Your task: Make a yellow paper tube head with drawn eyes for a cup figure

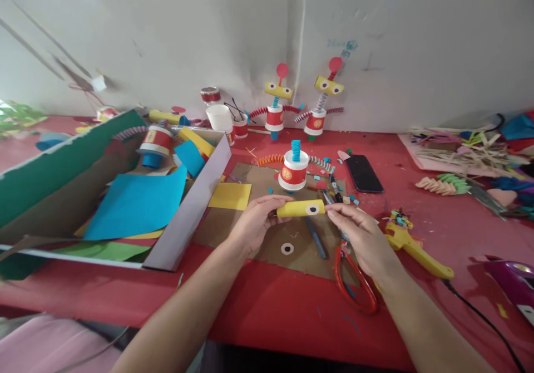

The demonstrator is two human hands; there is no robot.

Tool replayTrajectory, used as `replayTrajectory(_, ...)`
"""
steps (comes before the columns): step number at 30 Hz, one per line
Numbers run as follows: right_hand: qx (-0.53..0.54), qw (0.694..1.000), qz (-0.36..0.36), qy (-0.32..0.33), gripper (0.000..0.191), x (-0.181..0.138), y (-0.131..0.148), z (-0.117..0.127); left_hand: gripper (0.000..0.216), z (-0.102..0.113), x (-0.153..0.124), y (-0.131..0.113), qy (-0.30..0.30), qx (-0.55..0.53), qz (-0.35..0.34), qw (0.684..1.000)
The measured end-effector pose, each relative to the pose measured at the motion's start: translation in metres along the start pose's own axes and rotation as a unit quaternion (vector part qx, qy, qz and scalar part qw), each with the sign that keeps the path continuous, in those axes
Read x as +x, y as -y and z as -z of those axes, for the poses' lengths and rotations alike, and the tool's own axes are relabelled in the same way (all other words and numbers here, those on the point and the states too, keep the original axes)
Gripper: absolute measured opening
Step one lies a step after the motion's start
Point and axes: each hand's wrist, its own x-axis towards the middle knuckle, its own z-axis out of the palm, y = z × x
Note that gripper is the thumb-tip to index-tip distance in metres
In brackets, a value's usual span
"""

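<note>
My left hand (254, 224) and my right hand (362, 238) hold a yellow paper roll (300, 209) by its two ends, level above a brown cardboard sheet (233, 225). One paper eye is stuck on the roll near its right end. A second loose paper eye (287, 248) lies on the cardboard below. Just behind the roll stands a red-and-white paper cup body (293, 170) with a blue folded spring on top and orange spring arms.
Two finished cup robots (275, 111) (321, 111) stand by the wall. An open box (183, 217) of coloured paper lies on the left. Red scissors (354, 284), a yellow glue gun (411, 245), a phone (364, 173), pens and paper scraps lie on the red table (271, 306).
</note>
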Motion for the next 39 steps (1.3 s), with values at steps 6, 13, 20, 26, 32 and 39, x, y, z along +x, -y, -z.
replayTrajectory(6, -0.029, 0.997, 0.065, 0.004, 0.015, -0.001, 0.003, -0.002, 0.02, -0.002, 0.0, 0.004, 0.028, -0.012, -0.003, 1.0)
replayTrajectory(13, 0.044, 0.992, 0.022, -0.114, 0.012, 0.002, -0.004, 0.002, 0.015, 0.011, -0.002, -0.006, -0.028, 0.326, -0.067, 0.943)
replayTrajectory(20, 0.092, 0.985, 0.001, -0.147, 0.009, 0.007, -0.001, 0.005, 0.011, 0.005, -0.014, 0.005, 0.177, 0.557, -0.082, 0.807)
replayTrajectory(26, 0.097, 0.985, -0.005, -0.145, 0.008, 0.006, 0.002, 0.005, 0.019, 0.001, -0.018, 0.008, 0.167, 0.606, -0.096, 0.772)
replayTrajectory(32, 0.076, 0.989, -0.015, -0.127, 0.014, 0.005, 0.001, 0.005, 0.023, 0.002, -0.019, 0.009, 0.153, 0.586, -0.073, 0.792)
replayTrajectory(39, 0.049, 0.994, -0.001, -0.102, 0.015, 0.004, -0.003, 0.004, 0.023, 0.005, -0.019, -0.011, 0.076, 0.431, -0.141, 0.888)
